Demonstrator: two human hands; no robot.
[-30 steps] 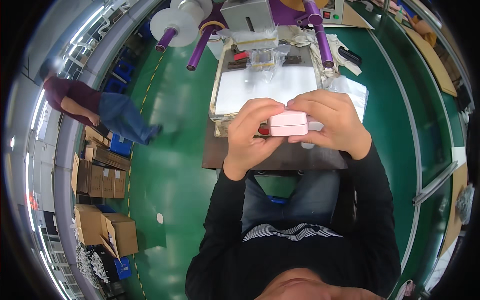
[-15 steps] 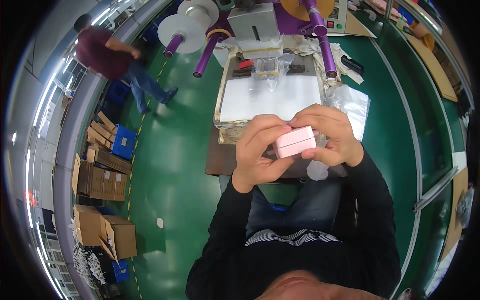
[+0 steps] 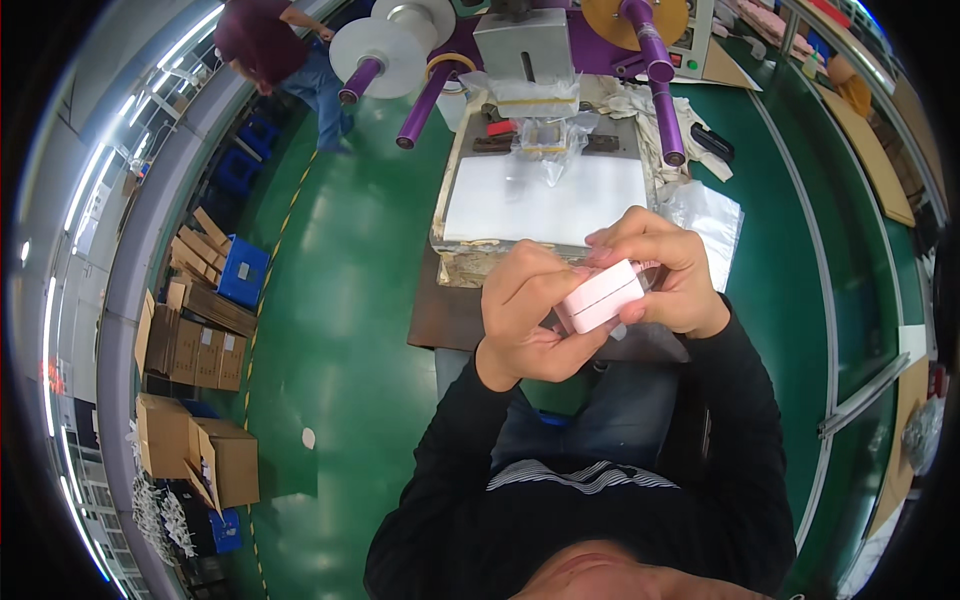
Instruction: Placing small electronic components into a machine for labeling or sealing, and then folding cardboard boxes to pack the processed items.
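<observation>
A small pale-pink box [image 3: 604, 298] with a dark seam along its side is held in front of me, above the near edge of the workbench. My left hand [image 3: 528, 312] is closed around its left end, thumb below and fingers on top. At the other end, my right hand [image 3: 672, 278] grips it between thumb and bent fingers. A ribbed pinkish bit shows behind the box by my right fingers; what it is I cannot make out. Beyond my hands, a white sheet [image 3: 545, 195] lies flat on the machine's bed.
Over the bed stands a machine with a grey metal head [image 3: 525, 50], purple rollers [image 3: 668, 122] and a white reel [image 3: 372, 60]. Clear plastic bags [image 3: 705, 215] lie at the bed's right. Cardboard boxes [image 3: 232, 460] and a blue crate [image 3: 243, 270] stand left. A person [image 3: 285, 60] is far left.
The pink box has tilted, its right end up, and shifted slightly right with both hands still on it. The other person has moved farther off toward the top edge. The view has shifted a little.
</observation>
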